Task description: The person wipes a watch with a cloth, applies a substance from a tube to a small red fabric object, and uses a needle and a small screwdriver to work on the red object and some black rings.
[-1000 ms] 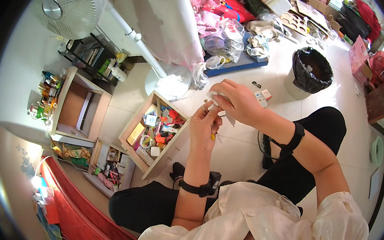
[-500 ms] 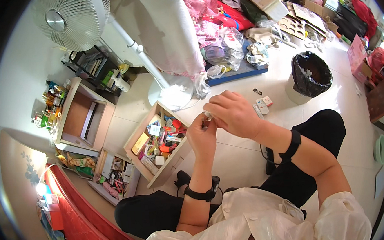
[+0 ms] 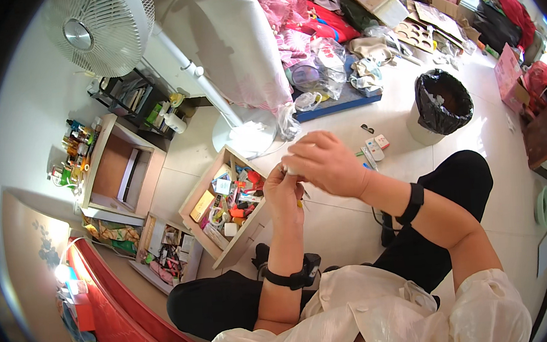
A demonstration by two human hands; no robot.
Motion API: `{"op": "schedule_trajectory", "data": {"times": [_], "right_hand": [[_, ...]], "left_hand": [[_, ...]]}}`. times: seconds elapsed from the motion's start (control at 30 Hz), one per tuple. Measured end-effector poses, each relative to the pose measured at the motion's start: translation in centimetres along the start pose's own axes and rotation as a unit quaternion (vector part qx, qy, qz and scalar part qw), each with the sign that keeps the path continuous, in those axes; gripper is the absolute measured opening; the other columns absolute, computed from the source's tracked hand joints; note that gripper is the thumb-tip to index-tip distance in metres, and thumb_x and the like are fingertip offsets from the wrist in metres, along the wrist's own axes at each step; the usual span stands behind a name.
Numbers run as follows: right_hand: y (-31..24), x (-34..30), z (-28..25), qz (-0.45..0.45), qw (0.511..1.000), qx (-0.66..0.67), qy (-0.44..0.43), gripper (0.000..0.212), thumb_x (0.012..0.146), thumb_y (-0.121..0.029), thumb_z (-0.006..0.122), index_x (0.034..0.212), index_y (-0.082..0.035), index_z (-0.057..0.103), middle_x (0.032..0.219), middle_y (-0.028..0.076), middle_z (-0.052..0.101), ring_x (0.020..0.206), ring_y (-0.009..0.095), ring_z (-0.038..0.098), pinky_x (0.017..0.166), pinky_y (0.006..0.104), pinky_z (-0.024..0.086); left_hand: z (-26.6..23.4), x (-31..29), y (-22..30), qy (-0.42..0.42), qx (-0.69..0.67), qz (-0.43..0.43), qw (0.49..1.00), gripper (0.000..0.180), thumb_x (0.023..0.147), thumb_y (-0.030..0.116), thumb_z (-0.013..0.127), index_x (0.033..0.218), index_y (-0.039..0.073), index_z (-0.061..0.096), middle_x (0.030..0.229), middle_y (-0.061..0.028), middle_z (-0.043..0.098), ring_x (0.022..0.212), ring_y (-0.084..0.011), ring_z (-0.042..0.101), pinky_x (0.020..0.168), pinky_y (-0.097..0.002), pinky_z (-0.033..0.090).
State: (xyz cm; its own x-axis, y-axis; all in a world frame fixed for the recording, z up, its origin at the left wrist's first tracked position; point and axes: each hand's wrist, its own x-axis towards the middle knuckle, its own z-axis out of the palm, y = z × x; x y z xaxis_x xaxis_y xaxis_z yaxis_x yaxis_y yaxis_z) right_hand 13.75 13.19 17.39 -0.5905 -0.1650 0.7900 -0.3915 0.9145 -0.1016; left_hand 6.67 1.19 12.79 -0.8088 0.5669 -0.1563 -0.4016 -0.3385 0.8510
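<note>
My left hand (image 3: 281, 193) is raised over the right end of the pulled-out wooden drawer (image 3: 237, 243), its fingers closed. My right hand (image 3: 328, 167) meets it from the right, fingers bent over the left fingertips. A small white thing (image 3: 288, 170) shows between the two hands, pinched by both; its kind is mostly hidden by the fingers. A small yellow bit shows beside the left palm, too little to name. The drawer holds a jumble of small boxes, a yellow box (image 3: 202, 205), orange and red pieces and coiled bands.
On the floor beyond my right hand lie small white packs (image 3: 374, 149) and dark clips (image 3: 366, 128). A bin with a black liner (image 3: 443, 109) stands to the right. A second drawer (image 3: 167, 250), an open cabinet (image 3: 119, 170) and a standing fan (image 3: 238, 132) are at left.
Both hands have shifted slightly left, still together at the fingertips. More of the small things on the floor beyond the right hand shows, among them a blue strip. A yellow bit now shows beside the left palm.
</note>
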Motion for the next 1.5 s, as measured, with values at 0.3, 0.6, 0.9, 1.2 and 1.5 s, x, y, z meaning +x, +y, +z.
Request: {"op": "schedule_trajectory", "data": {"times": [0.3,0.6,0.9,1.2,1.5], "right_hand": [[-0.3,-1.4,1.1,0.246,0.958,0.144,-0.04,0.024,0.081,-0.002,0.053,0.105,-0.003,0.052,0.09,0.013,0.058,0.075,0.031,0.058,0.062,0.0357,0.047],[0.0,-0.3,-0.5,0.246,0.965,0.081,-0.047,0.019,0.081,-0.007,0.053,0.1,-0.005,0.051,0.086,0.011,0.055,0.07,0.033,0.055,0.059,0.0391,0.044],[3.2,-1.6,-0.1,0.367,0.922,-0.004,-0.126,0.014,0.082,-0.017,0.049,0.086,-0.004,0.053,0.075,0.018,0.057,0.072,0.036,0.056,0.061,0.044,0.043],[3.1,-1.5,-1.4,0.441,0.887,0.079,-0.11,0.019,0.082,-0.017,0.048,0.088,0.0,0.055,0.072,0.019,0.058,0.069,0.038,0.055,0.06,0.0425,0.041],[3.8,-2.4,1.0,0.501,0.825,0.255,-0.059,0.024,0.09,-0.019,0.046,0.1,0.0,0.057,0.075,0.001,0.055,0.067,0.008,0.046,0.059,0.0238,0.038]], "left_hand": [[0.4,0.0,0.1,0.003,-0.055,0.014,0.998,0.017,0.083,0.011,0.061,0.096,0.0,0.059,0.067,-0.0009,0.056,0.052,-0.0037,0.048,0.04,-0.0144,0.027],[2.0,-0.9,1.2,0.053,0.321,0.149,0.934,0.01,0.078,0.008,0.065,0.084,0.0,0.063,0.067,-0.0034,0.059,0.053,-0.0075,0.053,0.044,-0.0208,0.039],[-0.4,1.1,-1.5,0.049,0.451,0.314,0.834,0.015,0.072,0.002,0.065,0.087,0.004,0.064,0.079,-0.0081,0.064,0.054,-0.0179,0.054,0.051,-0.0262,0.043],[-18.4,8.3,-1.6,0.378,0.17,-0.065,0.908,0.03,0.088,0.029,0.049,0.099,0.001,0.056,0.076,-0.006,0.058,0.051,-0.0072,0.044,0.037,-0.0205,0.031],[-6.0,4.5,0.8,0.064,-0.024,-0.084,0.994,0.057,0.089,0.048,0.041,0.133,0.013,0.029,0.11,-0.0119,0.057,0.047,-0.0055,0.04,0.035,-0.0157,0.024]]}}
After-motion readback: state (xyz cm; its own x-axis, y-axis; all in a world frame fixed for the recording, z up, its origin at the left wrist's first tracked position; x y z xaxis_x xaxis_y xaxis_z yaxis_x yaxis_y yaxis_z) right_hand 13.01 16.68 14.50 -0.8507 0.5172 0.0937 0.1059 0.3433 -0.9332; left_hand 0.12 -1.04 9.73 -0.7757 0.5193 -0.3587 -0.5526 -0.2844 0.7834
